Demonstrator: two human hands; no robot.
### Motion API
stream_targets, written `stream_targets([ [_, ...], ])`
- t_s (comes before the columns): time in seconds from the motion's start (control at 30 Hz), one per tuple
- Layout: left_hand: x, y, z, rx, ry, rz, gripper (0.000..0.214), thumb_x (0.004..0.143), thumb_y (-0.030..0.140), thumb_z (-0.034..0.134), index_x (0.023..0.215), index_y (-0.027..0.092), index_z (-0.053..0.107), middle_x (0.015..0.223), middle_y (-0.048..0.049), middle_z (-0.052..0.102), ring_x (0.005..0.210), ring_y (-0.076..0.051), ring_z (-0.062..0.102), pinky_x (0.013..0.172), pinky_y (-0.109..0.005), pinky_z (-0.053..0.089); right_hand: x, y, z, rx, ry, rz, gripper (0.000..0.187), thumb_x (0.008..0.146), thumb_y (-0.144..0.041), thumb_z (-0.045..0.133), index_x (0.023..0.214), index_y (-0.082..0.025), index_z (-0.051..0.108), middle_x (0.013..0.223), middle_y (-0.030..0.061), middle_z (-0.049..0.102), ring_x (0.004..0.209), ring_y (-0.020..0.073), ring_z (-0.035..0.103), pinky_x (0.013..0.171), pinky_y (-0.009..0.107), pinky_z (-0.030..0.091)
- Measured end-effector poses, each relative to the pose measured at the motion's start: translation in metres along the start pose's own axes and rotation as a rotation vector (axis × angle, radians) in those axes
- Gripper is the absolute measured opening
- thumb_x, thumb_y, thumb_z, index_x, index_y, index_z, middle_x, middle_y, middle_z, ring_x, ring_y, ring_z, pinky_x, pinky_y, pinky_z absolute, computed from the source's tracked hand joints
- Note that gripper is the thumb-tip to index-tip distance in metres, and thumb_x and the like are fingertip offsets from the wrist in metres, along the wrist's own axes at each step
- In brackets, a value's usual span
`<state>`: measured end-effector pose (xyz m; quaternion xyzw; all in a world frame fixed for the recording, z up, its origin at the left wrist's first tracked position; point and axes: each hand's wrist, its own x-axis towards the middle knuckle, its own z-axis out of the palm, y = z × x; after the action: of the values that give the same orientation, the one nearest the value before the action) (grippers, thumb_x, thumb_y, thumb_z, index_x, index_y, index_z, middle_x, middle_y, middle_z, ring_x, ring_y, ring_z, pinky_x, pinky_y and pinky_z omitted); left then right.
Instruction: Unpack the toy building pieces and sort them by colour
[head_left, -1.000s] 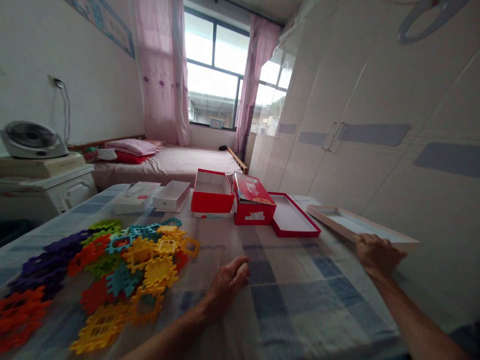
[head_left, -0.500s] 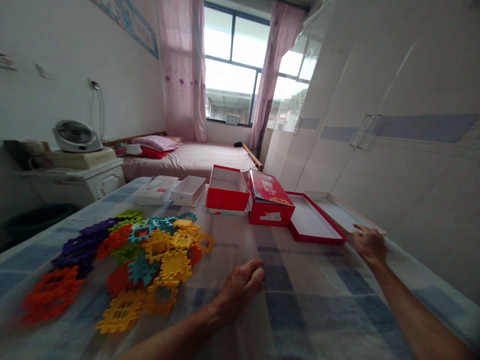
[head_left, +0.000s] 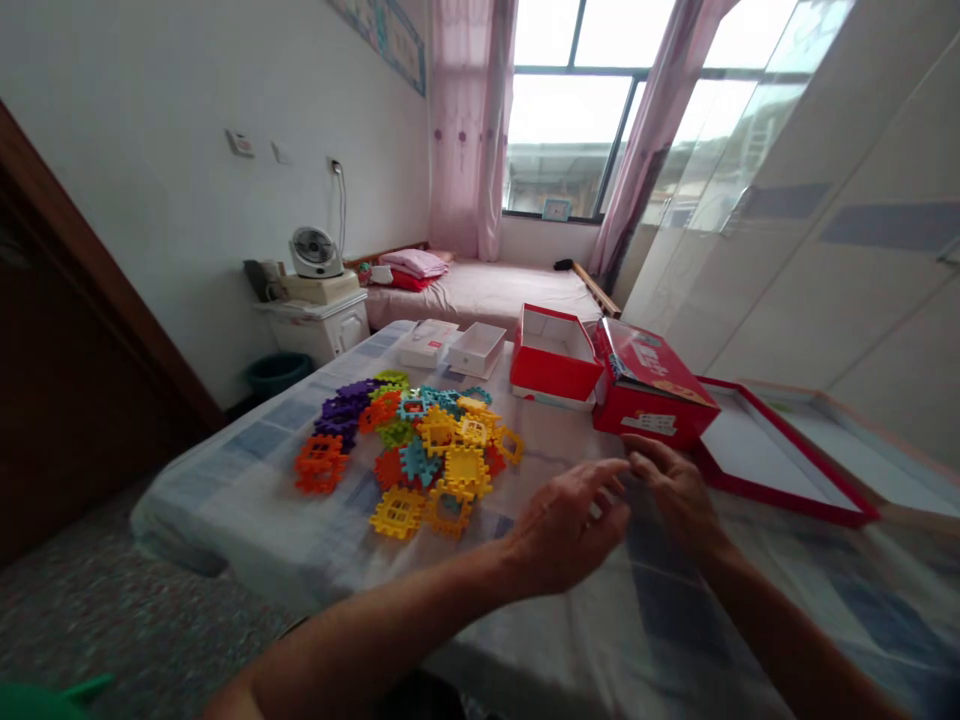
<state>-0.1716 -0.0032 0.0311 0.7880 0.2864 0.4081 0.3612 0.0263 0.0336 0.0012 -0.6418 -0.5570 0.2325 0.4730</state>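
Note:
My left hand hovers over the checked tablecloth, its thumb apart from bent fingers and nothing seen between them. Close by on the right, my right hand reaches inward with fingers stretched out; its fingertips come near those of the left, and I cannot tell whether they touch. To the left of both hands lies a heap of plastic interlocking building pieces: yellow ones in front, orange ones and purple ones at the left, and blue ones among them.
Behind the hands stand a red printed box and an open red box. A red-rimmed tray and a pale tray lie at the right. White boxes sit at the back. Beyond are a bed and a fan.
My right hand has left the pale tray's edge and come in beside my left. The view has turned left, and the left hand's fingers have spread more.

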Motion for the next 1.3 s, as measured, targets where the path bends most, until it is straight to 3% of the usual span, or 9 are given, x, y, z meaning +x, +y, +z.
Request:
stream_targets([
  [0.13, -0.014, -0.013, -0.091, 0.234, 0.255, 0.031, 0.037, 0.087, 0.025, 0.045, 0.124, 0.020, 0.052, 0.111, -0.0072, 0.063, 0.096, -0.016, 0.061, 0.083, -0.028, 0.050, -0.004, 0.006, 0.028, -0.127, -0.037, -0.030, 0.040, 0.077, -0.038, 0.047, 0.106, -0.017, 0.065, 0.109, 0.0090, 0.066, 0.098, 0.0229, 0.061, 0.091, 0.039, 0.046],
  [0.27, -0.040, -0.075, -0.205, 0.690, 0.588, -0.186, 0.044, 0.086, 0.035, 0.042, 0.123, 0.015, 0.054, 0.123, -0.0109, 0.057, 0.116, -0.023, 0.051, 0.104, -0.039, 0.037, -0.010, 0.012, 0.035, -0.289, -0.078, -0.175, 0.038, 0.078, -0.038, 0.044, 0.102, -0.019, 0.067, 0.105, 0.0081, 0.065, 0.093, 0.0223, 0.062, 0.089, 0.037, 0.047],
  [0.37, -0.064, -0.123, -0.270, 0.859, 0.540, -0.484, 0.059, 0.086, 0.045, 0.036, 0.129, 0.007, 0.048, 0.134, -0.0172, 0.050, 0.128, -0.028, 0.042, 0.109, -0.041, 0.028, -0.010, 0.014, 0.035, -0.334, -0.087, -0.221, 0.036, 0.079, -0.038, 0.044, 0.100, -0.020, 0.067, 0.105, 0.0081, 0.065, 0.092, 0.0225, 0.062, 0.087, 0.036, 0.048],
  [0.43, -0.076, -0.144, -0.291, 0.805, 0.420, -0.654, 0.068, 0.086, 0.050, 0.033, 0.134, 0.004, 0.042, 0.141, -0.0199, 0.042, 0.133, -0.029, 0.037, 0.111, -0.041, 0.026, -0.010, 0.014, 0.035, -0.361, -0.080, -0.234, 0.036, 0.079, -0.038, 0.043, 0.100, -0.020, 0.067, 0.106, 0.0087, 0.064, 0.093, 0.0228, 0.062, 0.086, 0.036, 0.048],
  [0.57, -0.081, -0.155, -0.290, 0.595, 0.339, -0.672, 0.075, 0.085, 0.059, 0.030, 0.138, 0.007, 0.038, 0.147, -0.0153, 0.036, 0.136, -0.026, 0.032, 0.111, -0.038, 0.025, -0.010, 0.017, 0.037, -0.397, -0.077, -0.260, 0.035, 0.081, -0.036, 0.042, 0.100, -0.020, 0.066, 0.106, 0.0090, 0.063, 0.094, 0.0224, 0.062, 0.087, 0.036, 0.048],
  [0.73, -0.065, -0.141, -0.263, 0.343, 0.473, -0.555, 0.076, 0.078, 0.060, 0.050, 0.136, 0.012, 0.042, 0.139, -0.0136, 0.047, 0.125, -0.027, 0.047, 0.103, -0.036, 0.037, -0.011, 0.013, 0.038, -0.435, -0.107, -0.261, 0.035, 0.082, -0.036, 0.042, 0.101, -0.018, 0.065, 0.109, 0.0105, 0.061, 0.095, 0.0239, 0.061, 0.090, 0.039, 0.047],
  [0.83, -0.053, -0.131, -0.249, 0.302, 0.512, -0.511, 0.075, 0.072, 0.054, 0.061, 0.131, 0.011, 0.047, 0.133, -0.0145, 0.053, 0.119, -0.027, 0.052, 0.101, -0.036, 0.038, -0.012, -0.006, 0.044, -0.445, -0.208, -0.272, 0.041, 0.082, -0.041, 0.048, 0.115, -0.021, 0.061, 0.117, 0.0107, 0.057, 0.098, 0.0250, 0.061, 0.088, 0.040, 0.048],
  [1.07, -0.033, -0.113, -0.232, 0.312, 0.532, -0.442, 0.066, 0.065, 0.046, 0.069, 0.121, 0.012, 0.056, 0.121, -0.0125, 0.061, 0.110, -0.027, 0.057, 0.098, -0.040, 0.041, -0.034, -0.043, 0.094, -0.400, -0.403, -0.439, 0.063, 0.081, -0.043, 0.056, 0.138, -0.025, 0.037, 0.140, 0.0093, 0.042, 0.124, 0.0261, 0.046, 0.103, 0.045, 0.038],
  [1.3, -0.009, -0.101, -0.192, 0.282, 0.333, -0.309, 0.045, 0.075, 0.036, 0.061, 0.112, 0.012, 0.062, 0.107, -0.0110, 0.066, 0.097, -0.022, 0.062, 0.090, -0.037, 0.047, -0.041, -0.028, 0.108, -0.402, -0.343, -0.477, 0.062, 0.082, -0.038, 0.054, 0.139, -0.024, 0.034, 0.143, 0.0093, 0.040, 0.128, 0.0247, 0.042, 0.104, 0.045, 0.035],
])
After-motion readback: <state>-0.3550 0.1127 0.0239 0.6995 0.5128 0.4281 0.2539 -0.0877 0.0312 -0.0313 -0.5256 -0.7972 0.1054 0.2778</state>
